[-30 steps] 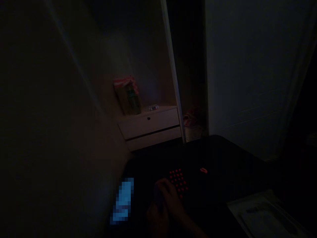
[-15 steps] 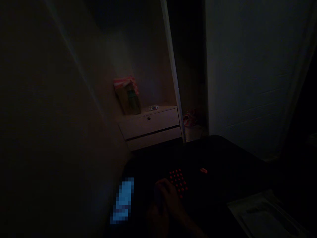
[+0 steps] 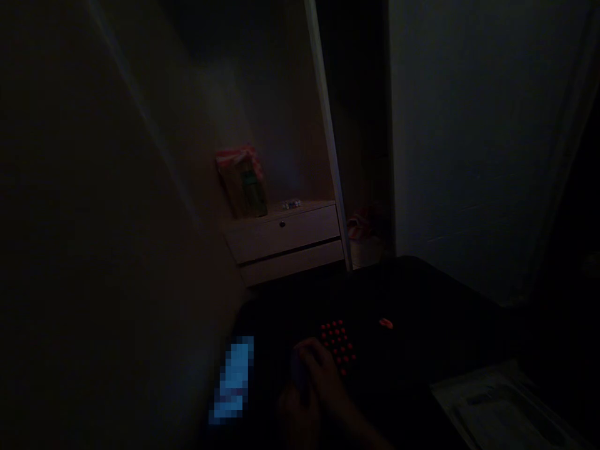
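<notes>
The room is very dark. My right hand [image 3: 319,369] lies low on a black surface [image 3: 422,294], its fingers curled right beside a cluster of small red lit dots [image 3: 338,345]. Its forearm runs off toward the bottom right. A dim shape [image 3: 293,409] pressed against its left side may be my left hand; the darkness hides its fingers. A blurred blue glowing screen [image 3: 234,378] stands just left of the hands. A single red light [image 3: 385,323] glows further right on the black surface.
A pale drawer unit [image 3: 285,240] stands against the far wall with a pink and green bag [image 3: 241,181] on top. A white upright edge [image 3: 328,137] runs beside a dark gap. Pale papers [image 3: 497,400] lie at the bottom right. Another red-patterned bag [image 3: 360,225] is on the floor.
</notes>
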Motion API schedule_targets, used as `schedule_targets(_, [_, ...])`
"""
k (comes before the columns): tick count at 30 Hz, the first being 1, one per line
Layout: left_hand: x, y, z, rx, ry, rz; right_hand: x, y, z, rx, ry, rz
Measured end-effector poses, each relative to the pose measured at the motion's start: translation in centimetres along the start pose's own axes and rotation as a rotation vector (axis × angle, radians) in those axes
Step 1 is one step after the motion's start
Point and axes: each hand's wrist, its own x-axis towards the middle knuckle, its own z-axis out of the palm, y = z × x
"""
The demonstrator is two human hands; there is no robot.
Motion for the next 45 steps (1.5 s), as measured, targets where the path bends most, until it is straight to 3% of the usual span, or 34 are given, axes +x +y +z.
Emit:
schedule_targets(19, [0.1,0.9,-0.6,-0.057,-0.024,-0.002,0.0,-0.1,0.1,0.004,0.005,0.022])
schedule_targets(45, [0.1,-0.2,0.1,-0.028,0.008,0.016,0.2,0.3,0.2,0.044,0.009,0.014])
